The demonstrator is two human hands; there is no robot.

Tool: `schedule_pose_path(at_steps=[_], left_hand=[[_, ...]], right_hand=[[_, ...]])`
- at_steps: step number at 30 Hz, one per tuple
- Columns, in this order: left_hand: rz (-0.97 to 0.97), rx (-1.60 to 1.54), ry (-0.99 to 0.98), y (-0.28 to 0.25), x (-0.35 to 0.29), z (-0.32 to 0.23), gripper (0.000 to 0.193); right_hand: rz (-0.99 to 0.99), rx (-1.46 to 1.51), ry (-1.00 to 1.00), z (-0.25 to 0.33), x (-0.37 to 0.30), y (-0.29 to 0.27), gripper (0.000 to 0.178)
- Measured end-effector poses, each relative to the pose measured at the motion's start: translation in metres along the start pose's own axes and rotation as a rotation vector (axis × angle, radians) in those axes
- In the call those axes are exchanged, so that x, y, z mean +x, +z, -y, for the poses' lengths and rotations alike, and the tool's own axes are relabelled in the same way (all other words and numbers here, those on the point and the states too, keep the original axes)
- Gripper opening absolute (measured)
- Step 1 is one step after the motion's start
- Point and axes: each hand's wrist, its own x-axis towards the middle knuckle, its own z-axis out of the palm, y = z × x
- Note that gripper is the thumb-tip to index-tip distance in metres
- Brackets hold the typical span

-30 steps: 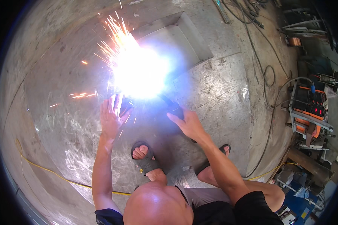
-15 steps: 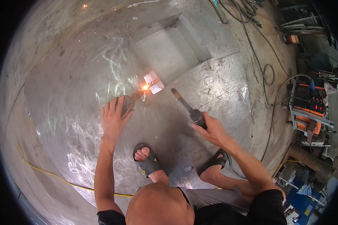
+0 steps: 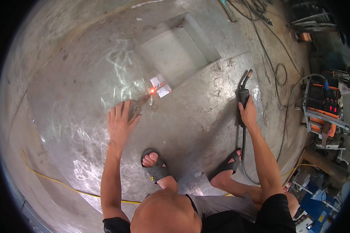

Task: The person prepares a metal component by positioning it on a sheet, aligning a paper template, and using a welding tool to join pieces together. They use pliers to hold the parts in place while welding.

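My left hand (image 3: 119,122) is closed round a pair of worn pliers (image 3: 143,101). Their jaws reach a small orange glowing spot (image 3: 152,91); what exactly they grip there is too small to make out. Touching that spot or just beside it is a small white piece with coloured print (image 3: 158,81), at the near corner of a shallow grey sheet-metal tray (image 3: 201,33). Well to the right of the tray, my right hand (image 3: 249,112) is wrapped round the black handle of a welding torch (image 3: 244,94), its copper-coloured nozzle pointing away from me.
A metal sheet (image 3: 85,101) lies on the floor under the tray and my sandalled feet. To the right stands an orange and black welding machine (image 3: 330,105); dark cables (image 3: 270,58) loop beside it. A yellow cord (image 3: 66,187) crosses behind my feet.
My right hand has swung the torch to the right, away from the white piece. The bright flare and flying sparks have shrunk to a small glow. My left hand has barely shifted.
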Motion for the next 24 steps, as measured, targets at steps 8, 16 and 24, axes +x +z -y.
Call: schedule_pose_path(at_steps=[8, 16, 24], left_hand=[[0.012, -0.007, -0.002, 0.000, -0.003, 0.001, 0.069], [0.009, 0.000, -0.006, 0.000, -0.001, 0.000, 0.069], [0.008, 0.002, -0.006, -0.003, 0.001, -0.004, 0.067]], right_hand=[[0.225, 0.412, 0.136, 0.111, 0.041, -0.066, 0.063], [0.608, 1.031, 0.342, 0.253, 0.065, -0.053, 0.062], [0.505, 1.209, 0.343, 0.256, 0.084, -0.064, 0.030]])
